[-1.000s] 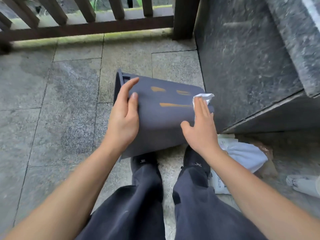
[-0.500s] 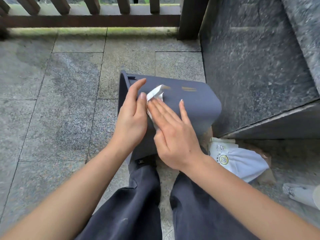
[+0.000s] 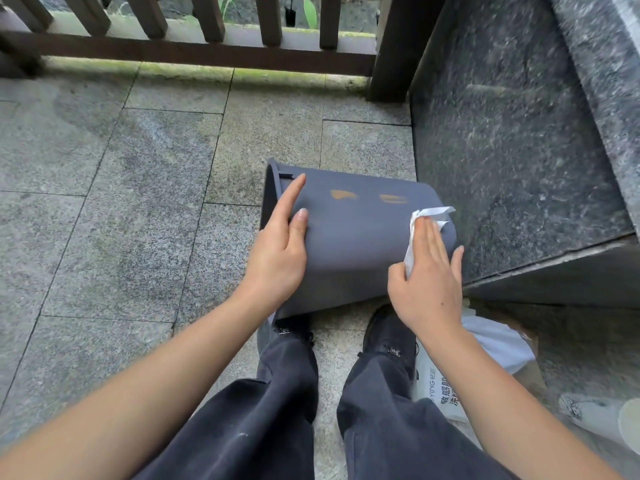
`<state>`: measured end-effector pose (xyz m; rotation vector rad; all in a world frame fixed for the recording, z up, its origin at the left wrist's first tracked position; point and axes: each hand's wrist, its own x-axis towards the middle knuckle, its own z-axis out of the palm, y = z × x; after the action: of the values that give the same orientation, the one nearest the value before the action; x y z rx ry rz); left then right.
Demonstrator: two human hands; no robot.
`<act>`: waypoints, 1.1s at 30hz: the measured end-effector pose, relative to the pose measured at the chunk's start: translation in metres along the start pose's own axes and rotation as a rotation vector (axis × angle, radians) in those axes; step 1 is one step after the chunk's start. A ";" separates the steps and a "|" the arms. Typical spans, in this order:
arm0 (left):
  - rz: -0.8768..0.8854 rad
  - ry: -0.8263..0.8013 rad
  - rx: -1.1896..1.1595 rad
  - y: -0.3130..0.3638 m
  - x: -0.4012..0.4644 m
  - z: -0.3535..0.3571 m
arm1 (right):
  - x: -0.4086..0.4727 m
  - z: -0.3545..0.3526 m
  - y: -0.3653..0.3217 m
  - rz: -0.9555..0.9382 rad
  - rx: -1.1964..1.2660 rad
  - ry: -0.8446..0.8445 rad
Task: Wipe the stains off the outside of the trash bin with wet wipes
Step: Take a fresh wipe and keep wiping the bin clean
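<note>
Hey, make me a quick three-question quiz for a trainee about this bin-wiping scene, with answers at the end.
1. True or false: the bin stands upright on the floor.
2. Which hand presses the wipe against the bin? A) left hand B) right hand C) neither
3. How many orange stains show on the bin's side?

Key:
1. False: it lies on its side, its open end toward the person's left.
2. B: the right hand's flat fingers press the wipe near the bin's base end, while the left hand rests near the rim.
3. Two, side by side, both away from the wipe.
</note>
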<state>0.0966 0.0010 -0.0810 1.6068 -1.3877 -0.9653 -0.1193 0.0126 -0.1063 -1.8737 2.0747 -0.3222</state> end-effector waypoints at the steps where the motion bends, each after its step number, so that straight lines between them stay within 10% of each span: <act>1: -0.007 0.012 -0.002 0.001 0.000 0.001 | 0.001 0.000 -0.003 0.003 0.002 -0.003; 16: -0.257 0.144 -0.148 0.026 0.061 -0.005 | -0.010 0.001 -0.013 -0.159 0.181 0.035; 33: 0.009 0.182 -0.094 0.026 0.035 0.013 | -0.036 0.015 0.006 -0.182 0.236 0.107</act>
<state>0.0785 -0.0368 -0.0645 1.5747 -1.2072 -0.8437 -0.1157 0.0497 -0.1192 -1.9390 1.8390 -0.6933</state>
